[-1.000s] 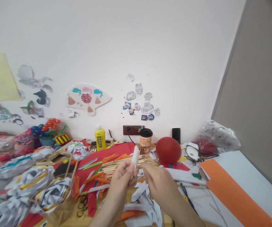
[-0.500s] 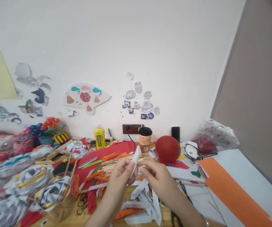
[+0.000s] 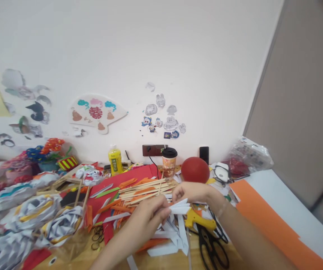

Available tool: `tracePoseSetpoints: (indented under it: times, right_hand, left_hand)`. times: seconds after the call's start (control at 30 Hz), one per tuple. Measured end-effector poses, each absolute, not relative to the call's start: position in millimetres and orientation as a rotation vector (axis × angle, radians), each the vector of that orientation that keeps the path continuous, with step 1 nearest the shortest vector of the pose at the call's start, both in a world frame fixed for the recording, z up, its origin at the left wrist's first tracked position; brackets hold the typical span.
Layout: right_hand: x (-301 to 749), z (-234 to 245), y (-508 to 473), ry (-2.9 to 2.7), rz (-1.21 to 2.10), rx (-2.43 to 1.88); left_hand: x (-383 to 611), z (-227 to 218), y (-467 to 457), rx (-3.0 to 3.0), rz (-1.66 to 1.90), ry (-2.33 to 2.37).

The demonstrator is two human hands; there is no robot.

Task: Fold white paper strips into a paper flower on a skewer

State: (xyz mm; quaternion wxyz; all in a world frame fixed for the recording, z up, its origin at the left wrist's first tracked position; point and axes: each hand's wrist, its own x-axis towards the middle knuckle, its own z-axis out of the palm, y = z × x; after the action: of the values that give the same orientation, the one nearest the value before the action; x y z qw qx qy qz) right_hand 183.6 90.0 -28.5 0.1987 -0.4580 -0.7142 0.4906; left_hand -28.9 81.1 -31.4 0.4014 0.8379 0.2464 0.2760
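The left hand (image 3: 150, 219) pinches a folded white paper (image 3: 181, 208) in its fingers, low over the worktop (image 3: 279, 202), just in front of the sticks (image 3: 143, 188). The right hand (image 3: 196, 192) curls at the paper's top edge; whether its fingers grip it, I cannot tell. A glue gun (image 3: 199, 223) lies just beneath

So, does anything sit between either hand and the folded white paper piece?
Nothing visible. The left hand and the right hand both grip the folded white paper piece directly, just above the loose white strips.
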Motion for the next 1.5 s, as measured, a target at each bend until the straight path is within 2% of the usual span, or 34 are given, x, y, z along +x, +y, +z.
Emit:
tracePoseSetpoints:
  times: [0.13, 0.3, 0.4, 0.53, 0.67, 0.87, 1.23, 1.5]
  right_hand:
    - [175, 7, 100, -2.251, 1.106, -1.373]
    - [136, 40, 77, -2.279, 0.492, -1.637]
    - [114, 42, 58, -2.215, 0.221, -1.681]
    - [94, 29, 42, -2.078, 0.092, -1.676]
    - [85, 1, 33, -1.833, 0.144, -1.496]
    - [89, -32, 30, -1.449, 0.448, -1.361]
    - [102, -32, 29, -1.311, 0.869, -1.176]
    - [112, -28, 25, -1.429, 0.965, -1.037]
  left_hand:
    - [-28, -38, 82, 2.403, 0.658, 0.765]
    - [-24, -47, 86, 2.418, 0.809, 0.880]
    - [-23, -50, 90, 2.341, 0.889, 0.972]
    - [-27, -44, 96, 2.240, 0.945, 0.997]
    - [-31, -34, 98, 2.106, 1.020, 0.893]
    - [-28, -28, 93, 1.837, 1.064, 0.753]
    - [-33, -14, 83, 1.436, 0.819, 0.517]
    - [-31, -17, 74, 1.283, 0.811, 0.345]
